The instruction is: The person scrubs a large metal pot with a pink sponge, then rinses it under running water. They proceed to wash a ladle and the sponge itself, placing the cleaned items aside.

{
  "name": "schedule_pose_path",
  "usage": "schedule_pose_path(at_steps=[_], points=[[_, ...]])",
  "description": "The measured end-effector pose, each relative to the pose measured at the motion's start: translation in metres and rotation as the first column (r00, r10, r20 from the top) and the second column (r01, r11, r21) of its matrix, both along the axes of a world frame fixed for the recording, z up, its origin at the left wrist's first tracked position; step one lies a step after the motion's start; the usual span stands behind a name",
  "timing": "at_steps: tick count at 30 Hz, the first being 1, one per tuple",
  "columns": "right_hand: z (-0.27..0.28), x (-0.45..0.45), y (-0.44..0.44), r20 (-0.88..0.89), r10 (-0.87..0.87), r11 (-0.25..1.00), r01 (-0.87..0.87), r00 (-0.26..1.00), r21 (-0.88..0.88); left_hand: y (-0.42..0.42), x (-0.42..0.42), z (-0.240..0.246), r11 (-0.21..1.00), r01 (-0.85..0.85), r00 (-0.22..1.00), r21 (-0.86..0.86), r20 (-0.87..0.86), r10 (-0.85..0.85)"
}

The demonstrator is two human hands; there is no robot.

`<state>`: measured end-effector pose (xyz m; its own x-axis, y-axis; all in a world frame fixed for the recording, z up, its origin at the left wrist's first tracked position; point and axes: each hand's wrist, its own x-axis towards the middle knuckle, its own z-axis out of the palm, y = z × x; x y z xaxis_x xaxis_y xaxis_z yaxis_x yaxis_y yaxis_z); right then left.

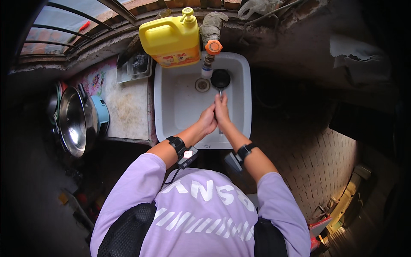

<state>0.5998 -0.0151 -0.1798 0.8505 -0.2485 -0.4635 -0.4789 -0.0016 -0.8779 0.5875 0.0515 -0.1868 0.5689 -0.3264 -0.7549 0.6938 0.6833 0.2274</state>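
A ladle with a black round bowl (220, 78) and a thin metal handle is over the white sink (179, 109), its bowl towards the faucet. My right hand (222, 110) lies along the handle with its fingers pointing to the bowl. Pressed against it from the left, my left hand (208, 120) has its fingers partly hidden at the handle. The handle passes between both palms, and its end shows below them. Above the sink's back edge is a faucet with an orange knob (213, 47); its white spout (206, 72) is just left of the ladle bowl.
A yellow pump jug (173, 41) stands at the sink's back left. Left of the sink are a stained white board (126, 106), a clear plastic tray (135, 69), a steel pan (73, 120) and a light-blue appliance (101, 112). The drain (202, 85) lies near the spout.
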Motion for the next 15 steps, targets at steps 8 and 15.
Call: schedule_pose_path(at_steps=[8,15], points=[[-0.041,-0.027,-0.025,-0.172,0.281,0.927,-0.313,0.944,-0.206,-0.008,0.016,-0.051,0.998,0.034,0.999,0.053,-0.040,-0.031],[-0.044,0.012,-0.081,-0.498,0.012,1.000,-0.020,0.867,-0.011,-0.034,-0.024,-0.134,0.638,0.544,0.839,0.545,-0.346,-0.420]])
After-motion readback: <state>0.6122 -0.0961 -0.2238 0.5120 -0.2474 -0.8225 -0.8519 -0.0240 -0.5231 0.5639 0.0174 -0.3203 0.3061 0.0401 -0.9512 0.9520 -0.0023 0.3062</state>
